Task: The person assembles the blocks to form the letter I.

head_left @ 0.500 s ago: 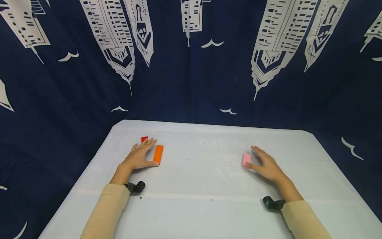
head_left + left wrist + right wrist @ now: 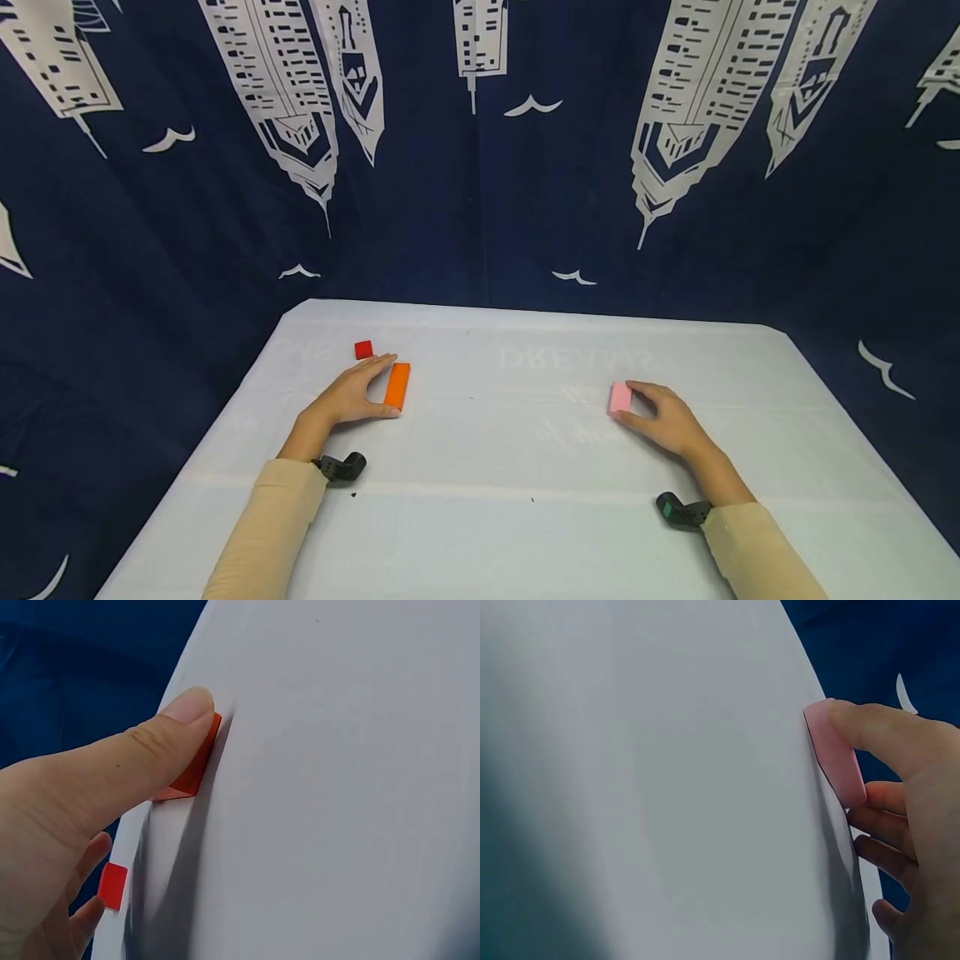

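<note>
Pinch: right hand (image 2: 671, 423) just drew in, now gripping pink block (image 2: 618, 397).
Left hand (image 2: 349, 395): spans orange block (image 2: 398, 385); pinch, cannot tell.
Red block (image 2: 363, 350): newly uncovered.

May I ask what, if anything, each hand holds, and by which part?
Right hand: pink block, by its ends. Left hand: thumb at near end of orange block; hold uncertain.

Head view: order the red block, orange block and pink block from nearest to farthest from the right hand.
1. Pink block, touching the right hand.
2. Orange block, across at the left hand.
3. Red block, farthest left.
</note>
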{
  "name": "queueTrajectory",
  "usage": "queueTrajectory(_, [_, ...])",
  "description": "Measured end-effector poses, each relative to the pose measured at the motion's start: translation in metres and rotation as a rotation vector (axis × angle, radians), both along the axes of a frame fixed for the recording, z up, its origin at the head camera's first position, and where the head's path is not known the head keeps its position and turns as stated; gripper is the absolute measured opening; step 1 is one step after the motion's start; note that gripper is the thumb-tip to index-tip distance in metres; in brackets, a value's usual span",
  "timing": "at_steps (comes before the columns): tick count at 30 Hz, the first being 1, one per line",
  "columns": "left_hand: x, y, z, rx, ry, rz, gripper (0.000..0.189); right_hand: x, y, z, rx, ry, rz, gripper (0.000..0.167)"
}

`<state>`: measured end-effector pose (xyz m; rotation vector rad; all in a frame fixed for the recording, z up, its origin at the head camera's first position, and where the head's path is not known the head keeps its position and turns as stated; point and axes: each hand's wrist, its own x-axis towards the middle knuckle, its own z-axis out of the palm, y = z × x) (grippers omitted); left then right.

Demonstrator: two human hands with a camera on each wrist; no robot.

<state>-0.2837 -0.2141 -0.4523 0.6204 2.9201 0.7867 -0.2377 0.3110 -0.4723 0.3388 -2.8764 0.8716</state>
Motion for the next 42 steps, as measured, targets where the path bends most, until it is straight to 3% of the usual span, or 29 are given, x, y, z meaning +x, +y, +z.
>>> queueTrajectory(9, [0.000,0.004,-0.001,0.041,-0.046,-0.009,0.089,-0.001,0.005,-0.010,-0.039,0.033,-0.026,0.067])
queueTrajectory(29, [-0.002,0.006,-0.005,0.066,-0.154,0.081,0.091,0.001,0.004,-0.019,-0.100,0.070,-0.062,0.066])
queueTrajectory(42, [-0.004,0.005,-0.010,0.067,-0.124,0.096,0.090,0.003,0.003,-0.017,-0.110,0.053,-0.073,0.065])
